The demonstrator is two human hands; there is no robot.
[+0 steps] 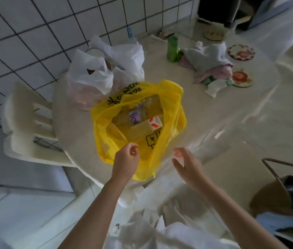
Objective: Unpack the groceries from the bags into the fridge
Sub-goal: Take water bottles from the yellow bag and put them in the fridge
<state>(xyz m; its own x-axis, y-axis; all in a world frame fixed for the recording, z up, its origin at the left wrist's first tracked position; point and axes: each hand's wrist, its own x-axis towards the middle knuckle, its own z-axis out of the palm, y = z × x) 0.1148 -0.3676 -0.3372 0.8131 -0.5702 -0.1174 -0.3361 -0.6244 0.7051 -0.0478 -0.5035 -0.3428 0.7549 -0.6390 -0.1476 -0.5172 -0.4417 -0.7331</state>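
pinching the yellow bag [167, 97] rim mid-frame, our left hand [126, 159] keeps its mouth wide; right hand [185, 162] hovers released, ready to reach in.

Both forearms were bare all the way up from wrist to frame edge, no sleeves showing, no watch, no rings or bracelets that I could make out. The left grip [126, 155] and right grip [184, 163] were both ungloved. Below and behind the grips there was a light, whitish garment [178, 234], rumpled, pretty blurry so no details readable.
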